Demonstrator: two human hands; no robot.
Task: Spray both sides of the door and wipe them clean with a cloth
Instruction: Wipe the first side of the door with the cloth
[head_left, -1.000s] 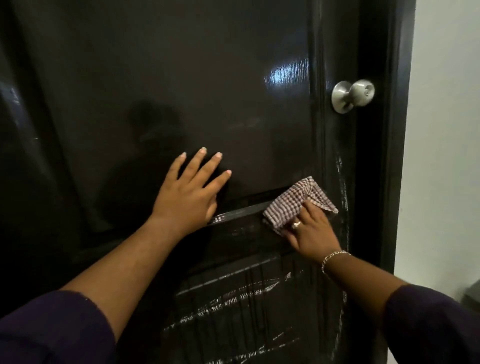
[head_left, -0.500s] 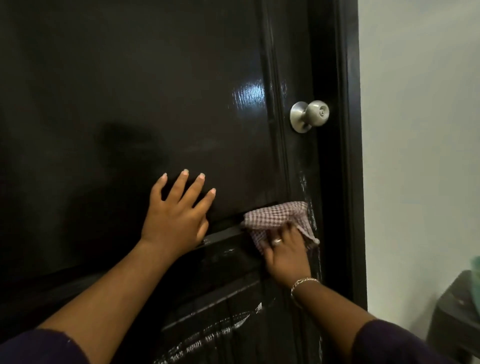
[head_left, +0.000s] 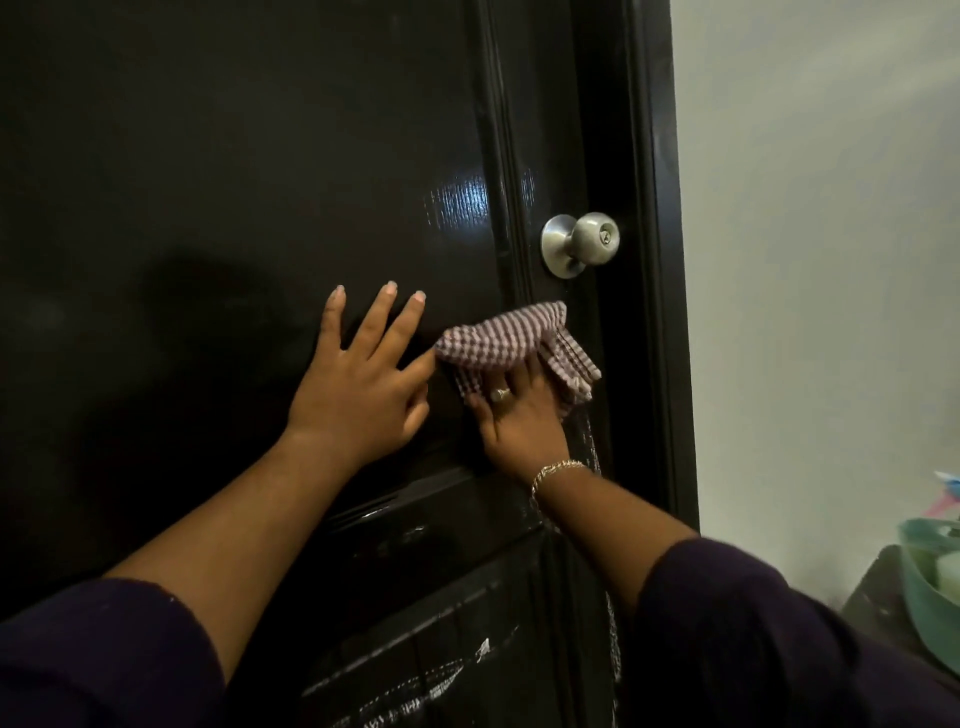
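Observation:
The dark glossy door fills most of the head view, with a silver knob near its right edge. My left hand lies flat on the upper panel with its fingers spread. Just right of it, my right hand presses a checked cloth against the door below the knob. The cloth bunches over my fingertips and hides them. White wet streaks mark the lower panel.
The dark door frame meets a pale wall on the right. At the lower right a teal basin sits on a dark surface.
My right hand has slid the cloth up the door toward the knob, off the panel ledge. My left hand now lies close beside the cloth. The view has shifted upward and right.

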